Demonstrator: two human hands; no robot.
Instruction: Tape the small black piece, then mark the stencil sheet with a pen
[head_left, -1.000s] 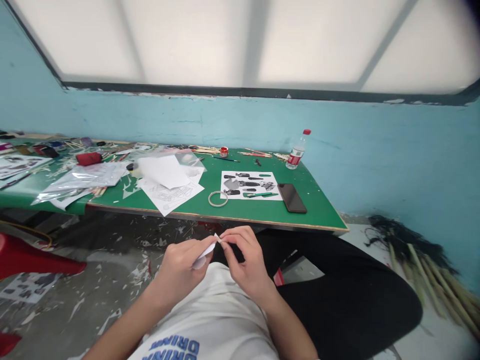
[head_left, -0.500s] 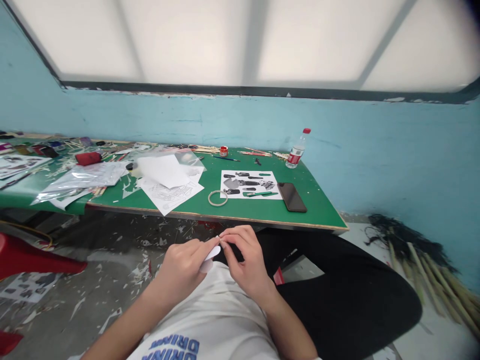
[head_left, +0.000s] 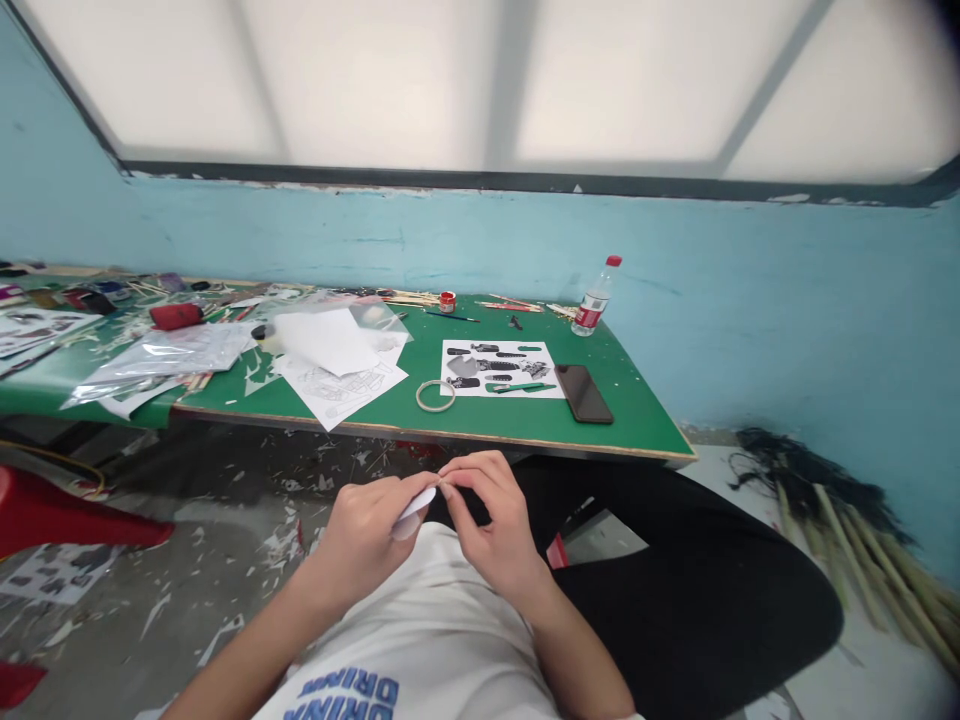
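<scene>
Above my lap, just short of the table edge, both hands meet at the fingertips. My left hand (head_left: 369, 530) is closed on a small white paper piece (head_left: 414, 514), which looks folded or curled and pokes out below the fingers. With thumb and index finger pinched, my right hand (head_left: 491, 515) touches the tip of the left fingers. Whatever lies in that pinch is too small to make out. On the table ahead lie a printed sheet (head_left: 457, 358) with dark and green cut-out shapes, a roll of tape (head_left: 436, 410) and a black phone (head_left: 585, 394).
A plastic bottle (head_left: 590, 315) stands at the green table's (head_left: 637, 400) far right. White papers (head_left: 330, 340), a clear plastic bag (head_left: 169, 355) and a small red jar (head_left: 448, 302) lie along it. Red stool (head_left: 67, 510) at left; bundled sticks (head_left: 862, 560) at right; scraps on the floor.
My left hand has shifted slightly left and the white paper piece has tilted with it. My right hand stays nearly in place, still pinched.
</scene>
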